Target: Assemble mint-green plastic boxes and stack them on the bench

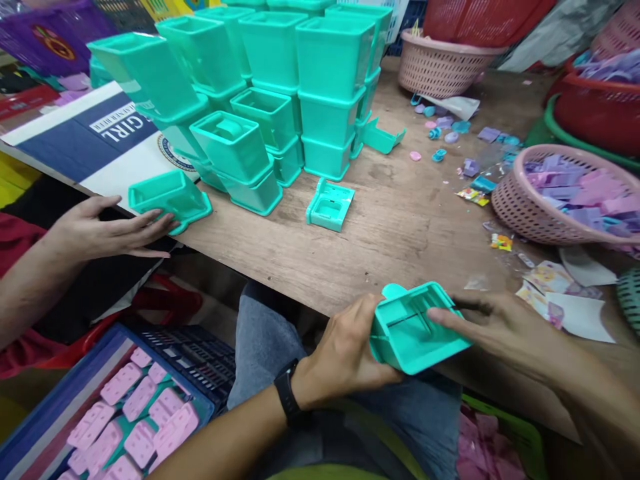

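Over my lap at the table edge I hold a teal plastic box (425,333), tilted so its open side faces me. My left hand (345,347), with a black watch on the wrist, is wrapped around the box's left side. On the right side my right hand (480,320) grips the rim, its thumb reaching over the edge; its other fingers are partly hidden behind. A loose teal part (331,205) with a rectangular opening lies on the table beyond the box. Behind it rise several stacked teal boxes (330,113).
At the left, a co-worker's hand (110,230) touches another teal box (170,199). A pink basket (520,200) of purple and pink parts stands right, near scattered small pieces and wrappers. A blue crate (35,433) with pink parts sits low left. The wooden table (280,257) edge crosses ahead.
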The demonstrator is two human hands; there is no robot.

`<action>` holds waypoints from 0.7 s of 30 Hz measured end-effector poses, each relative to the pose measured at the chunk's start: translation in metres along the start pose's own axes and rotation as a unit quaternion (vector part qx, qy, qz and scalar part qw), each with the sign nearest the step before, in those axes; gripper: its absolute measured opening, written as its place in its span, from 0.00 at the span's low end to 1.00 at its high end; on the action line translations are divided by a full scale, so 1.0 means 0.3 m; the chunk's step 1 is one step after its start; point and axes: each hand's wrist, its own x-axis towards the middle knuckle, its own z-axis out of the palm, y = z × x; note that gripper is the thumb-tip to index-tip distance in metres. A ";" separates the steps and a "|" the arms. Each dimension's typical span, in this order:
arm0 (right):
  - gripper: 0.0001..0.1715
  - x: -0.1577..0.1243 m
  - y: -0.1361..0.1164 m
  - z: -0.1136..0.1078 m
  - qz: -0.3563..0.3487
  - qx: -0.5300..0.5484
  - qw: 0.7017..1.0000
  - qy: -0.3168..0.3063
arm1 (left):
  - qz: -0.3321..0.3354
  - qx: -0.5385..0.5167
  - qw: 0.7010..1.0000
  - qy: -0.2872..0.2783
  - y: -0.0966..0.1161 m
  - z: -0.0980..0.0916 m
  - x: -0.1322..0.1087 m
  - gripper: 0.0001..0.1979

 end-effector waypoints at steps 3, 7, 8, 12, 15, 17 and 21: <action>0.41 -0.020 -0.013 0.061 0.026 0.162 0.980 0.116 | -0.038 -0.038 0.998 0.021 0.021 0.001 0.006 0.44; 0.59 -0.053 -0.033 0.165 0.001 0.430 0.898 0.093 | -0.033 -0.064 0.997 0.027 0.063 0.006 0.010 0.41; 0.59 -0.060 -0.038 0.181 0.003 0.453 0.887 0.092 | -0.030 -0.060 0.997 0.026 0.069 0.007 0.009 0.39; 0.52 -0.076 -0.060 0.198 0.046 0.431 0.884 0.172 | -0.005 -0.054 0.998 0.017 0.081 0.010 0.006 0.33; 0.44 -0.078 -0.078 0.194 0.061 0.426 0.871 0.235 | 0.023 -0.047 0.998 0.020 0.090 0.008 0.005 0.33; 0.39 -0.074 -0.087 0.196 0.061 0.427 0.868 0.245 | 0.027 -0.040 0.999 0.019 0.094 0.006 0.006 0.34; 0.36 -0.053 -0.106 0.200 0.052 0.443 0.849 0.283 | 0.022 -0.050 0.998 0.016 0.086 0.007 0.016 0.39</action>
